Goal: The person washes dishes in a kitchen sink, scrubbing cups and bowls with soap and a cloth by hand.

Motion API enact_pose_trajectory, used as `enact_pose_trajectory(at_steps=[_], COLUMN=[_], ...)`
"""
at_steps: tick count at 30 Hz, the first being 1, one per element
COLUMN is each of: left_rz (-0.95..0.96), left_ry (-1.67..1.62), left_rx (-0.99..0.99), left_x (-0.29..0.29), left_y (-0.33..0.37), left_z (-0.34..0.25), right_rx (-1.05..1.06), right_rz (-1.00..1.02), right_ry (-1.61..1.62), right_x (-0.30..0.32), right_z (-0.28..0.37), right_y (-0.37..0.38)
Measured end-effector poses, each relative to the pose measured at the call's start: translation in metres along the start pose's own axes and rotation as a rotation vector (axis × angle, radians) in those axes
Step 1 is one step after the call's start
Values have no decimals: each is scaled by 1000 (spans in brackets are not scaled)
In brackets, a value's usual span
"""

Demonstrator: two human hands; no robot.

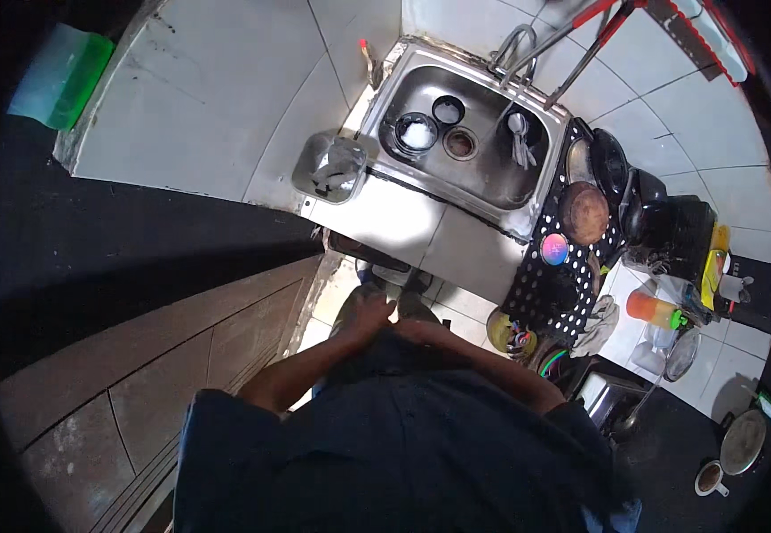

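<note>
My left hand [370, 314] and my right hand [416, 331] are close together in front of my body, below the counter's front edge. Dim light blurs their fingers, so I cannot make out whether they are open or closed, and no held thing shows. Ahead of them is a steel sink [505, 197]. Inside it stand a dark bowl with white suds [417, 133] and a smaller dark bowl [448, 110], left of and above the drain [460, 143]. Several spoons [520, 142] lie at the basin's right side. Both hands are apart from the sink and everything in it.
A clear plastic tub [330, 169] sits on the counter left of the sink. To the right, a polka-dot cloth [528, 298] bears pans and a round wooden-looking piece [585, 213]. An orange bottle [650, 307] stands farther right. Red-handled tools [594, 40] hang above the faucet [514, 62].
</note>
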State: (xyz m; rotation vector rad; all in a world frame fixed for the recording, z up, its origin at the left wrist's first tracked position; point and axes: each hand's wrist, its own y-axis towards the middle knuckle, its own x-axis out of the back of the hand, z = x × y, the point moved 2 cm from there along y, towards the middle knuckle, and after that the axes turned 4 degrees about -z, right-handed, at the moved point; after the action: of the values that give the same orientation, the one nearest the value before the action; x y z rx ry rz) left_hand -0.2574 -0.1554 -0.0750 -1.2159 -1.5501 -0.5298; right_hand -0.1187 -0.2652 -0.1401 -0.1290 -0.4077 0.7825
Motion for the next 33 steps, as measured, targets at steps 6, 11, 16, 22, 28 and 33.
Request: enact_pose_trajectory(at_steps=[6,11,16,22,28,33], left_rz=[142,246,338,446,544,524], left_ry=[-108,-169,-267,-398,-515,-508], left_rx=[210,255,345,343,223,163], left_x=[-13,-1,-24,-120,-156,-177], left_y=[10,9,0,-20,-14,-10], left_z=[33,50,69,124,137,145], right_rx=[-636,-545,-515,-503,-530,-524], right_rz=[-84,-206,-261,-291,-354,-391], right_ry=[53,158,198,213,224,218], right_x=[33,20,10,11,16,31], right_z=[101,92,86,88,84,82], right_y=[46,51,42,41,43,60])
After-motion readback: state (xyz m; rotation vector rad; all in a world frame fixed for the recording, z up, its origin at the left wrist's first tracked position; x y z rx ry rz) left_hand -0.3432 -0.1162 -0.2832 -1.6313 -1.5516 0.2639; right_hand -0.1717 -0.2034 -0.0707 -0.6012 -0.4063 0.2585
